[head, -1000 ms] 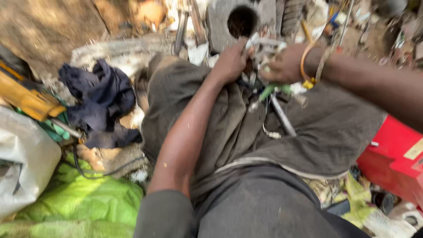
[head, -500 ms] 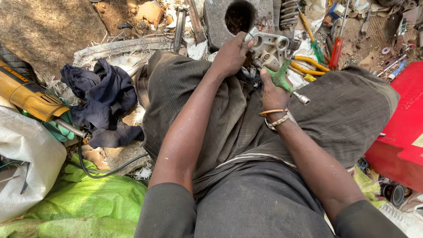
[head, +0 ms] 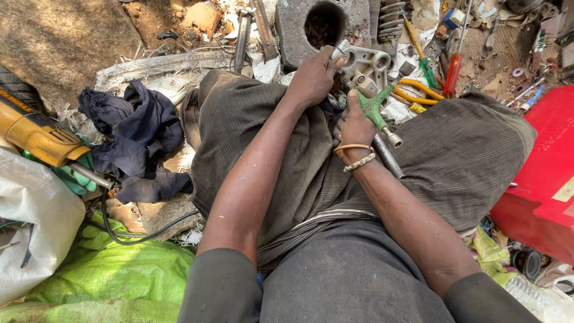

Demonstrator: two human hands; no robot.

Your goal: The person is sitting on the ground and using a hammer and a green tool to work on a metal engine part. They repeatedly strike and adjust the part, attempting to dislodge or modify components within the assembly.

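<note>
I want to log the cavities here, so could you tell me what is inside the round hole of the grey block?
Inside the grey block, the hole shows rusty brown debris; its depth is lost in shadow.

Dark blue cloth [head: 134, 128] bunched on ground at left. Yellow power tool [head: 36, 131] beside it, black cable [head: 140, 233] trailing over green sheet [head: 113, 269]. Red case [head: 547, 179] at right. Grey block with round hole [head: 323, 27] up top, red-handled screwdriver [head: 452, 73] nearby.

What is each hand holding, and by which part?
Left hand holds the grey metal casting by its near edge; right hand holds the green-handled tool by its handle.
</note>
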